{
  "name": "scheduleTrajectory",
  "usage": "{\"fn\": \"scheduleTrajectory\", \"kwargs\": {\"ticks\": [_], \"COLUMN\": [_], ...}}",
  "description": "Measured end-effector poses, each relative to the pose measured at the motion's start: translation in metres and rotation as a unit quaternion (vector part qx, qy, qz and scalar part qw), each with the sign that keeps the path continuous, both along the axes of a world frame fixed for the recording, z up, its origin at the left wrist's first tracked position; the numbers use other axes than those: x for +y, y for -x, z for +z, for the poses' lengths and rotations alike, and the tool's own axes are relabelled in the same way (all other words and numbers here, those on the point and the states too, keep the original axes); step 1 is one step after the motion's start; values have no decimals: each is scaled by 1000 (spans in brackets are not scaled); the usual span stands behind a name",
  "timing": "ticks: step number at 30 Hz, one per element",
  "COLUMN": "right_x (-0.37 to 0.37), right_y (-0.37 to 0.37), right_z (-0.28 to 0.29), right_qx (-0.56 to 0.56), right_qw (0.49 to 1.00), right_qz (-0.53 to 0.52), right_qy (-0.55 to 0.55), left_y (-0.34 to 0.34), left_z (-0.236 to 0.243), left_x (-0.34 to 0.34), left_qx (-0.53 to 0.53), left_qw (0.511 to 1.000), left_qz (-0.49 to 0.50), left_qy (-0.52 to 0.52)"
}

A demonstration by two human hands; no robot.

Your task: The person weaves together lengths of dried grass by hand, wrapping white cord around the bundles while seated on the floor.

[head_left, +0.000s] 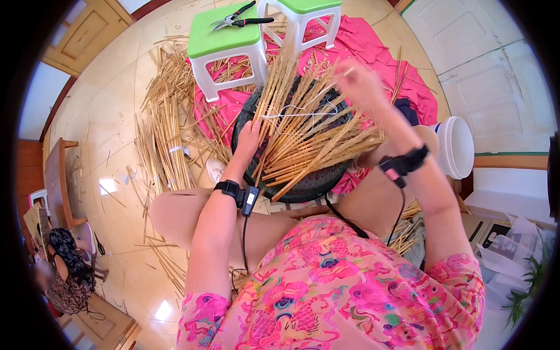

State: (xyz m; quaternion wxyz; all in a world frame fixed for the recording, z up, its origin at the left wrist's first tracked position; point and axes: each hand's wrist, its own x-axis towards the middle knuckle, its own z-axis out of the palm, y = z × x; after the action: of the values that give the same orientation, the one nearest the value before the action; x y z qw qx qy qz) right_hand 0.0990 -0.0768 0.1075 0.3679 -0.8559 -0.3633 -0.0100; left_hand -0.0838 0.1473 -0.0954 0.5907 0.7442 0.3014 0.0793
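Note:
My left hand (pixel 249 135) is closed around a bundle of dry straw stalks (pixel 273 99) with feathery heads pointing away from me. More stalks (pixel 318 149) fan out to the right of it, over a dark round tub (pixel 308 189) in front of my knees. A thin white string (pixel 300 109) loops loosely across the stalks from beside my left hand. My right hand (pixel 356 80) is raised beyond the far right side of the fan, smeared by motion. Its fingers are too blurred to show whether they hold anything.
Two green-topped white stools stand at the far side; pruning shears (pixel 242 17) lie on the nearer stool (pixel 224 41). Cut stalks (pixel 166 140) cover the floor at left. A pink cloth (pixel 373 44) spreads beneath the tub. A white bucket (pixel 457 147) stands right. Another person (pixel 67 262) sits far left.

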Motion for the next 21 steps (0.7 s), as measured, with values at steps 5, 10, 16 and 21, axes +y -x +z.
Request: {"fn": "scheduleTrajectory", "kwargs": {"ticks": [5, 10, 16, 21], "right_x": [59, 91, 74, 42], "right_y": [36, 38, 36, 30], "right_z": [-104, -132, -124, -77], "right_qx": [138, 126, 259, 255], "right_qw": [974, 960, 918, 901], "right_qz": [111, 121, 188, 249], "right_qy": [140, 220, 233, 249], "left_y": [5, 6, 4, -1], "left_z": [31, 45, 22, 38], "left_x": [-3, -7, -4, -19], "left_qx": [14, 28, 4, 36], "left_qw": [995, 984, 998, 989], "left_qz": [-3, 19, 16, 6], "left_qy": [101, 174, -68, -141]}}
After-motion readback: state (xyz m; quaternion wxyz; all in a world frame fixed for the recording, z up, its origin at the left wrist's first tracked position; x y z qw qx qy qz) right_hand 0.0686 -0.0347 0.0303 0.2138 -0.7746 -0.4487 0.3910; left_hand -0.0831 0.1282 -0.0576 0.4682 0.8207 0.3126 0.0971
